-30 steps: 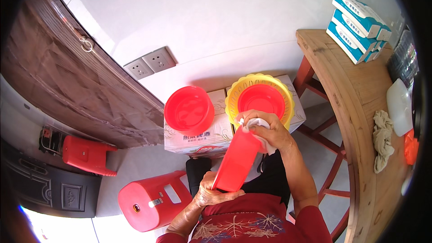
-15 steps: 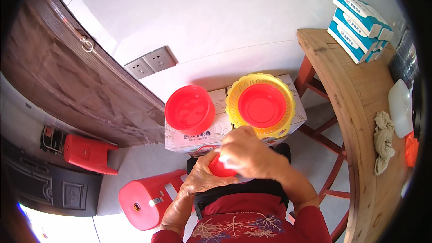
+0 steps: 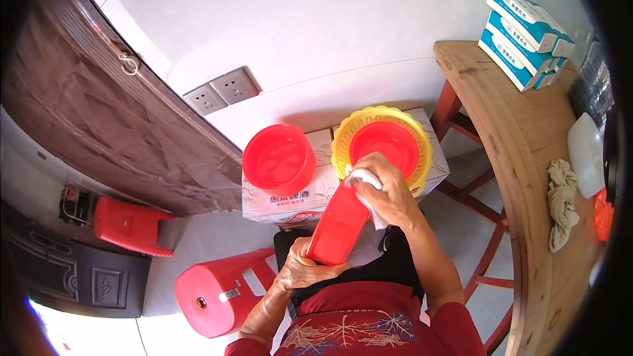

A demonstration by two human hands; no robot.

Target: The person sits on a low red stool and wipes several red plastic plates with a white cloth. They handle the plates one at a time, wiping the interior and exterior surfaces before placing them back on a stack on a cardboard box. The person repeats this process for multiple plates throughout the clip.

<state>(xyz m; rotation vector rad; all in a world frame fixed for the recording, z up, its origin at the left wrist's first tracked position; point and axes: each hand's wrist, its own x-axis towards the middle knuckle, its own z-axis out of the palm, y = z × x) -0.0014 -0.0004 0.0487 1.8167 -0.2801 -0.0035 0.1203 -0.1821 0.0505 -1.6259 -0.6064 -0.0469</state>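
Left hand (image 3: 308,268) grips one red oblong plastic container (image 3: 338,229), right hand (image 3: 391,196) one white cloth (image 3: 378,220) against it; beyond, two round red plastic basins (image 3: 278,159) (one inside a yellow scalloped basket (image 3: 341,151)).

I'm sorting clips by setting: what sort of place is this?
Probably a room in a home, though a small eatery is possible: it has a curved wooden table, red stools and wall sockets.
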